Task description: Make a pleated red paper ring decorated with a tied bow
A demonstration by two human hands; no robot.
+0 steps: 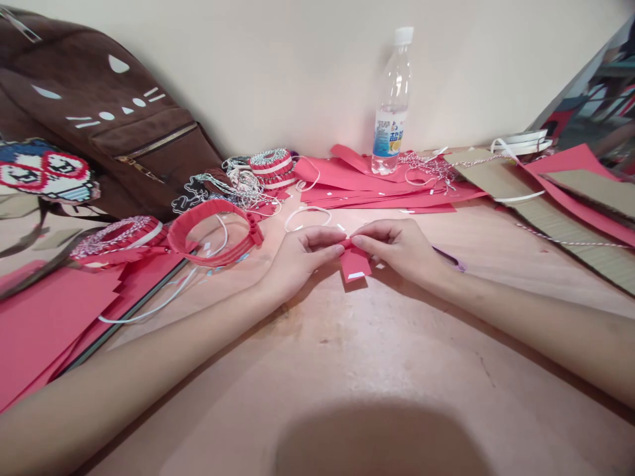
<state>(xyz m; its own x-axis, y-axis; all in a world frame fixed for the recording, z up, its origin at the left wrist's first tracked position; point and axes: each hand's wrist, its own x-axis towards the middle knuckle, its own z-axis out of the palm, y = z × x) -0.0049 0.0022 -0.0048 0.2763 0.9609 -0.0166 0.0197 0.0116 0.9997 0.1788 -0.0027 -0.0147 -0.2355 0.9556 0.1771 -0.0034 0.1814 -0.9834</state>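
Observation:
Between my two hands is a small strip of red paper [354, 262], its upper end pinched and seemingly rolled or folded. A white patch lies across its lower end, which hangs toward me just over the table. My left hand [307, 251] grips the strip's left side with thumb and fingers. From the other side, my right hand [391, 243] pinches the same end. Behind my left hand lies a loop of white cord [308, 218]. A purple tool [450, 259], partly hidden, rests beyond my right wrist.
A red paper ring [213, 231] and a cord-wrapped red ring [119, 239] sit left, near a brown backpack [163, 152]. Red sheets [342, 185] and a plastic bottle [391, 112] stand at the back by the wall. Cardboard pieces [550, 218] lie right, red paper [49, 324] left.

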